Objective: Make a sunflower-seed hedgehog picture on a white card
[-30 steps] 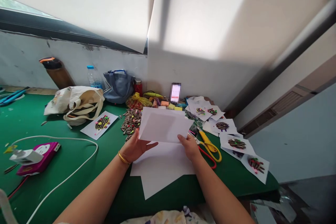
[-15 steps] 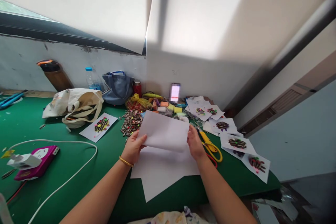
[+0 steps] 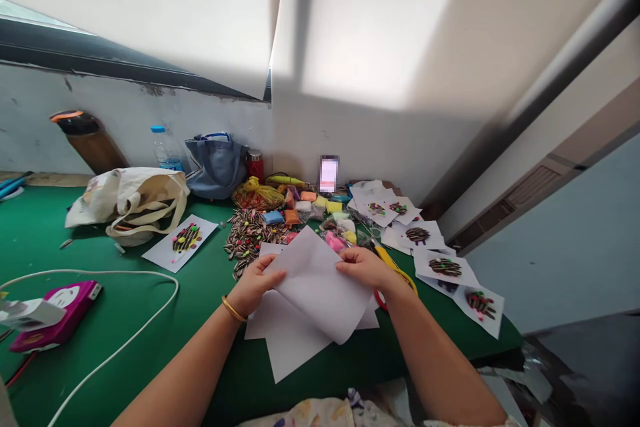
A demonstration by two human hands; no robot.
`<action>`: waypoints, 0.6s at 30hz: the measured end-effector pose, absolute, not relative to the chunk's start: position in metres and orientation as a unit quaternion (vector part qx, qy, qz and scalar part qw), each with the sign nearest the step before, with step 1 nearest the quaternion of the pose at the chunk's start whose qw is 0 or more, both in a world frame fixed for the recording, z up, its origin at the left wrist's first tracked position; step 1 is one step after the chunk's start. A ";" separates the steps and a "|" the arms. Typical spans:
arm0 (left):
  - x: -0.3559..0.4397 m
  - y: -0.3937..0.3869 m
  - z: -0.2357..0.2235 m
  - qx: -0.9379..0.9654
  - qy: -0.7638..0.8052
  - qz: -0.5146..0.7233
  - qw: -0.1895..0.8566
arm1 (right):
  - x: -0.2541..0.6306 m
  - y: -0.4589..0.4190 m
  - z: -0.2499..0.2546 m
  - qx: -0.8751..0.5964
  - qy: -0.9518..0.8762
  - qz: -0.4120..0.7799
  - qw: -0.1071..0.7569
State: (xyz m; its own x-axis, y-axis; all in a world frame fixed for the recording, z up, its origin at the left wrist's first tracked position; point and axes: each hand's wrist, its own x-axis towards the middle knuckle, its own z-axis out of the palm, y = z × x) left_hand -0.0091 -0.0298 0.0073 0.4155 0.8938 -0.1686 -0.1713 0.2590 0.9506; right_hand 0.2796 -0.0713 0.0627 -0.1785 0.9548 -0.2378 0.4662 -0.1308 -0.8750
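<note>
Between my hands is a sheet of white paper (image 3: pixel 323 287), turned so one corner points away from me and its near edge curls. My left hand (image 3: pixel 257 283) pinches its left side, thumb on top; a gold bangle circles that wrist. Along the upper right edge my right hand (image 3: pixel 367 270) grips the same sheet with thumb and fingers. Beneath it, more white sheets (image 3: pixel 290 350) lie on the green table (image 3: pixel 200 340). Just past my left hand spreads a heap of striped sunflower seeds (image 3: pixel 250 233) mixed with small coloured balls. Yellow-handled scissors (image 3: pixel 393 260) lie partly hidden behind my right hand.
Packets of coloured clay (image 3: pixel 293 215) and a lit phone (image 3: pixel 329 175) stand behind the seeds. Finished seed pictures (image 3: pixel 445 268) overlap along the right edge. At left are a canvas bag (image 3: pixel 145 193), a blue bag (image 3: pixel 215 167), a magenta power strip (image 3: pixel 60 320) and a white cable (image 3: pixel 145 327).
The held paper has turned from lying crosswise to standing corner-up. My right hand has moved from beside its right edge onto the upper right edge. The view has shifted slightly right.
</note>
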 end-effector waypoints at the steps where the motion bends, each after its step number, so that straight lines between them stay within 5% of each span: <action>1: -0.009 -0.030 0.008 0.468 0.385 0.389 0.693 | 0.278 -0.071 0.063 -0.597 -0.611 0.451 0.260; 18: -0.005 -0.030 0.012 0.433 0.406 0.459 0.661 | 0.270 -0.075 0.065 -0.614 -0.615 0.418 0.266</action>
State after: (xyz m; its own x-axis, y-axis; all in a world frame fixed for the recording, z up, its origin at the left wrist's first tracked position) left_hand -0.0046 -0.0298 0.0122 0.2484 0.9585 -0.1398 -0.2548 0.2039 0.9453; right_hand 0.2697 -0.0747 0.0648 -0.1049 0.9770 -0.1858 0.5327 -0.1025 -0.8401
